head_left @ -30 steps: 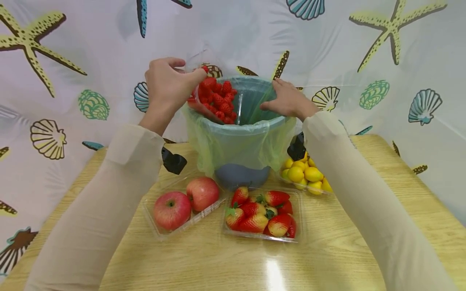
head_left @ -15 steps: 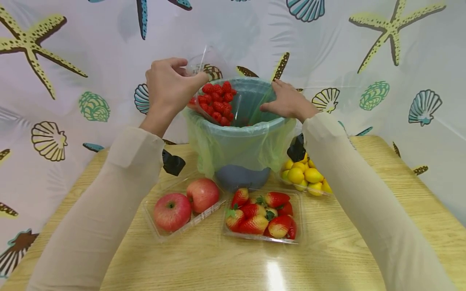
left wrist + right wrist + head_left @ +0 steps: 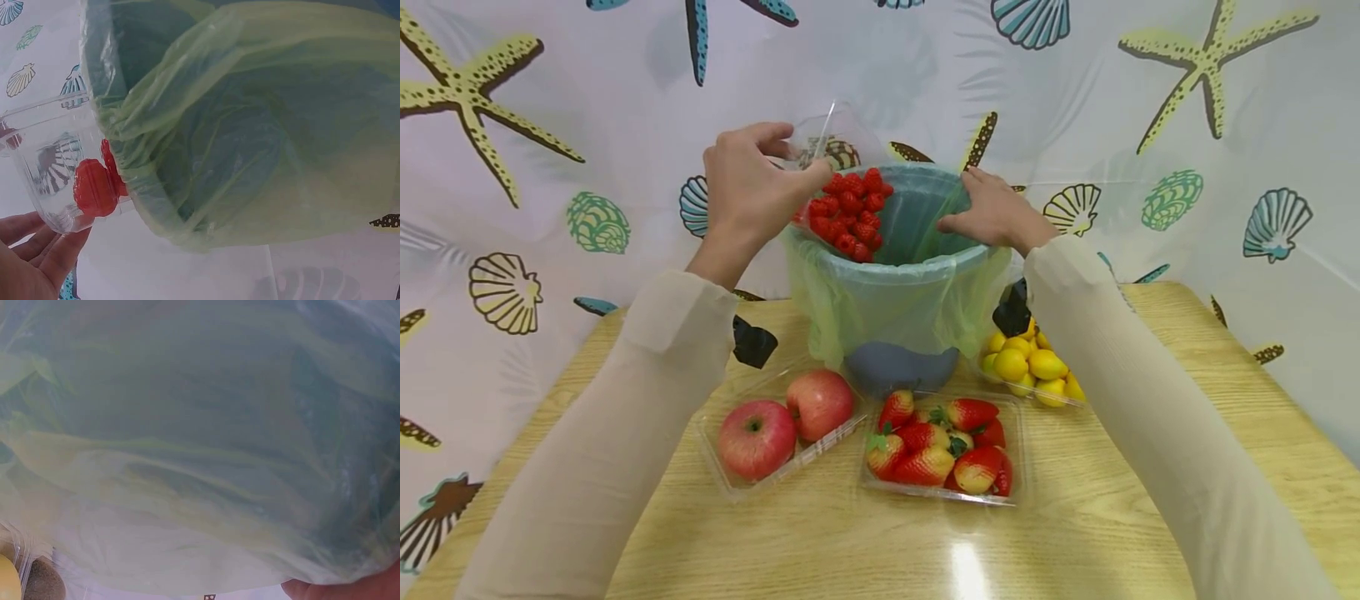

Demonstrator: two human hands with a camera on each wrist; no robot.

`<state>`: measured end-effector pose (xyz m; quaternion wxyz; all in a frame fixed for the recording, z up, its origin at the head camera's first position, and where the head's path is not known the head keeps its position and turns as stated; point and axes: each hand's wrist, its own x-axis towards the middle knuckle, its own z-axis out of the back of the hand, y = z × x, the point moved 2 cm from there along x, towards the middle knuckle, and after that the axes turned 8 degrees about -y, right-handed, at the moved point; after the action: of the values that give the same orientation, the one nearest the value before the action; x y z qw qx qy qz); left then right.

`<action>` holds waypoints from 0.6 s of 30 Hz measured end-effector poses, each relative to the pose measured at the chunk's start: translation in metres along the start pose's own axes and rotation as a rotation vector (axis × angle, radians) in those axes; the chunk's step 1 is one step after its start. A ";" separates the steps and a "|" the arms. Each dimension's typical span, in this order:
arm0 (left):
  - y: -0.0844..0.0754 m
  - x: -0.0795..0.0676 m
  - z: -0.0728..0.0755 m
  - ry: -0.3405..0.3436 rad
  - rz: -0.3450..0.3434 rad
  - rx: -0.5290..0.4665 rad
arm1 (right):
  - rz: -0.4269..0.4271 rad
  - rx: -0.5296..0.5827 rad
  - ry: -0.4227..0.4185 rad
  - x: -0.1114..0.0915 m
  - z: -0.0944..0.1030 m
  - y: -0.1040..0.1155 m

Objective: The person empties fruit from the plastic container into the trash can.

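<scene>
In the head view, my left hand [image 3: 756, 187] grips the upper end of a clear plastic container [image 3: 831, 133], tilted down over the left rim of a trash can. Red raspberries [image 3: 850, 212] are bunched at the container's lower end, by the can's mouth. The left wrist view shows my fingers [image 3: 65, 253] at the container's corner and a red berry [image 3: 95, 187] through its wall. The blue trash can [image 3: 901, 367] wears a thin yellow-green bag [image 3: 895, 308] folded over its rim. My right hand [image 3: 996, 207] holds the right rim, thumb on the inner side.
On the wooden table [image 3: 805, 542], before the can, stand clear boxes with two apples [image 3: 756, 439], several strawberries [image 3: 925, 462] and yellow lemon-like fruit [image 3: 1026, 362]. A curtain [image 3: 647, 92] printed with shells and starfish hangs behind. Black wrist mounts [image 3: 752, 342] sit under both sleeves.
The raspberries have slid down the tilted container, and fewer show in it. The berry beside my left thumb is gone from there. My right hand stays at the rim.
</scene>
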<state>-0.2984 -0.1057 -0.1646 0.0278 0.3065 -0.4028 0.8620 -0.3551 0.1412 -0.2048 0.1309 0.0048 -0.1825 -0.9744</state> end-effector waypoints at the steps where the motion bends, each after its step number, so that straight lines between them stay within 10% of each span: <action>1: 0.000 0.000 0.000 -0.006 -0.011 -0.002 | 0.000 0.001 0.000 0.000 0.000 0.000; 18: 0.001 -0.008 0.001 -0.076 -0.195 0.003 | 0.006 0.010 -0.001 -0.001 0.000 0.001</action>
<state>-0.2918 -0.1055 -0.1689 0.0959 0.3768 -0.3707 0.8434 -0.3537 0.1406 -0.2043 0.1337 0.0046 -0.1876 -0.9731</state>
